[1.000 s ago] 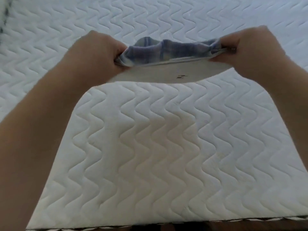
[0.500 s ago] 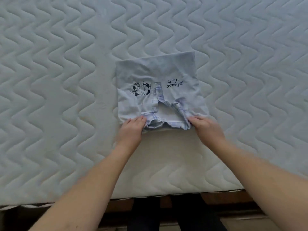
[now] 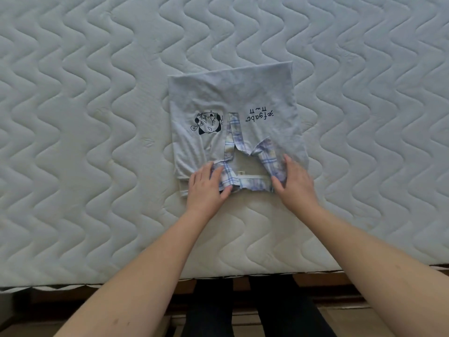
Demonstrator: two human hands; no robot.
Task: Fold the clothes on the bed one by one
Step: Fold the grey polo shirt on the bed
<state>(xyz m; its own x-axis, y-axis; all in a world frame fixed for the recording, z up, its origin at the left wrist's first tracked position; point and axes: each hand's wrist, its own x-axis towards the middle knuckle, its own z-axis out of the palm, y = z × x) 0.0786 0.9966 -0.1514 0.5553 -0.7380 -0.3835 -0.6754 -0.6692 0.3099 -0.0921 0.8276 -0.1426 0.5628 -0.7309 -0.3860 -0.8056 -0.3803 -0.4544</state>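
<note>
Nearest to me are my own legs in dark trousers, standing against the wooden bed frame below the mattress edge. Both my bare forearms reach forward and inward over the white quilted mattress with its wavy stitching. My left hand lies palm down on the near left corner of the folded pale grey shirt with a blue plaid collar, fingers fairly straight on the cloth and the thumb tucked against the plaid collar's edge (pressing flat, as far as I can see, not gripping). My right hand rests on the near right corner, fingers straight and laid over the plaid collar, thumb spread toward the collar's front edge; it too is laid flat, gripping nothing. The shirt lies in a neat rectangle on the mattress, near its front edge and about midway across, collar toward me. Beyond my fingers the open placket runs up between a small black cartoon print on the left and upside-down dark lettering on the right, then plain grey cloth to the far fold.
</note>
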